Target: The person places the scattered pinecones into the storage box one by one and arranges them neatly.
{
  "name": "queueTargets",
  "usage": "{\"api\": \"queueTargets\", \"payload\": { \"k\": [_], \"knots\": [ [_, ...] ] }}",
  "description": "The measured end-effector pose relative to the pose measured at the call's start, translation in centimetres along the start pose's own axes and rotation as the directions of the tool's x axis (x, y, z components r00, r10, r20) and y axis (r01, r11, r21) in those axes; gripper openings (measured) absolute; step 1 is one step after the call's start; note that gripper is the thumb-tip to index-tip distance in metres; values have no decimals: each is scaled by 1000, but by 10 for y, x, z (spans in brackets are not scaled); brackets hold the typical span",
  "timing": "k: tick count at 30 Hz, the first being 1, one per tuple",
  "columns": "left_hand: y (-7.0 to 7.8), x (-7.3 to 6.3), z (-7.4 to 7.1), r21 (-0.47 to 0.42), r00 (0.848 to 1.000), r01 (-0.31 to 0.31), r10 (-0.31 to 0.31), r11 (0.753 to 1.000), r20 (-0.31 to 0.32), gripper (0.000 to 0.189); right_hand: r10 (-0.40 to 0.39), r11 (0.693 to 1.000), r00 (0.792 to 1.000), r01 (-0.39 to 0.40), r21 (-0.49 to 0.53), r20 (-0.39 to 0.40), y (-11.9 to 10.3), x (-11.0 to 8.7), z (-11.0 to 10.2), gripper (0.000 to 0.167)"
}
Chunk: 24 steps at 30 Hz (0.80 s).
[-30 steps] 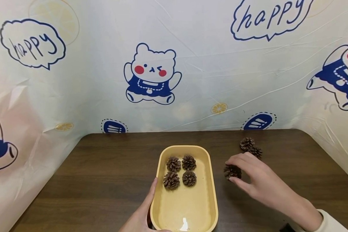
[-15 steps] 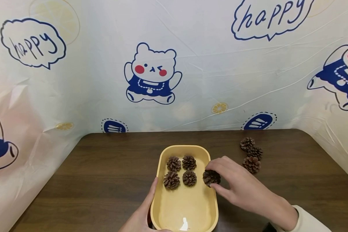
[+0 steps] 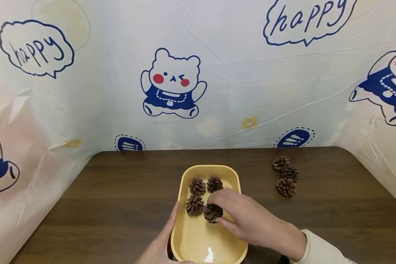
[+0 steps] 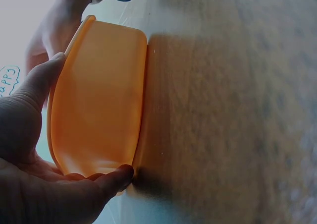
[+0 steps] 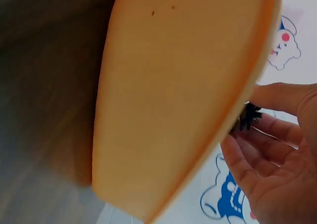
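Observation:
My right hand (image 3: 250, 218) pinches a brown pine cone (image 3: 213, 213) between thumb and fingers over the yellow tray (image 3: 206, 240). Three other pine cones show inside toward the far end: one at far left (image 3: 197, 186), one at far right (image 3: 214, 184) and one nearer left (image 3: 195, 205). A fourth is hidden behind the held cone and fingers. My left hand (image 3: 158, 244) grips the tray's near left side; in the left wrist view its thumb lies on the rim and its fingers reach the bottom edge. In the right wrist view the tray wall partly covers the held cone (image 5: 249, 116).
On the dark wooden table (image 3: 112, 205), to the right of the tray, three more pine cones sit in a line: a far one (image 3: 281, 163), a middle one (image 3: 289, 173) and a nearer one (image 3: 286, 187). A printed cloth (image 3: 224, 80) hangs behind the table.
My right hand has carried the pine cone leftward from the table, across the tray's right rim, to above the inside. My left hand and the tray have stayed in place.

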<state>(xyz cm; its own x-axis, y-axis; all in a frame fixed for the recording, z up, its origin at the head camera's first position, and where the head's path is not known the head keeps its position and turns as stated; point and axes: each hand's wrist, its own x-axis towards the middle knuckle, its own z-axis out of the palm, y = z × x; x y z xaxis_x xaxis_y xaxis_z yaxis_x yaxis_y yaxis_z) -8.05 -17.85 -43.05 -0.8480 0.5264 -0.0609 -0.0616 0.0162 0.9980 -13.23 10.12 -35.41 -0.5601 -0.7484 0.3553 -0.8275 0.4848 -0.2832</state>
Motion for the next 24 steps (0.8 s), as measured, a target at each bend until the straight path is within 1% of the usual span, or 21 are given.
{"api": "queueTargets", "payload": {
  "k": [4, 8, 10, 14, 17, 20, 24],
  "knots": [
    [1, 0, 0, -23, 1000, 5, -5, 1000, 13, 136, -7, 1000, 999, 6, 13, 44, -6, 8, 6, 40],
    [0, 0, -1, -39, 1000, -3, 4, 999, 31, 136, -12, 1000, 997, 11, 15, 77, -10, 16, 13, 39],
    [0, 0, -1, -54, 999, 7, -5, 998, 40, 136, -12, 1000, 995, 10, 27, 101, -12, 19, 16, 37],
    [-3, 0, -3, -39, 999, -2, 4, 999, 47, 134, -17, 998, 989, 10, 54, 144, -15, 25, 23, 36],
    [-6, 0, -5, 6, 999, -20, 19, 1000, 45, 134, -29, 998, 987, 21, 53, 156, -16, 29, 27, 35],
    [-6, 0, -5, 28, 999, -12, 11, 1000, 41, 135, -37, 999, 985, 30, 42, 166, -17, 33, 31, 34],
    [-5, 0, -5, 17, 999, 5, -6, 1000, 46, 135, -25, 999, 983, 21, 25, 182, -17, 37, 36, 33]
  ]
}}
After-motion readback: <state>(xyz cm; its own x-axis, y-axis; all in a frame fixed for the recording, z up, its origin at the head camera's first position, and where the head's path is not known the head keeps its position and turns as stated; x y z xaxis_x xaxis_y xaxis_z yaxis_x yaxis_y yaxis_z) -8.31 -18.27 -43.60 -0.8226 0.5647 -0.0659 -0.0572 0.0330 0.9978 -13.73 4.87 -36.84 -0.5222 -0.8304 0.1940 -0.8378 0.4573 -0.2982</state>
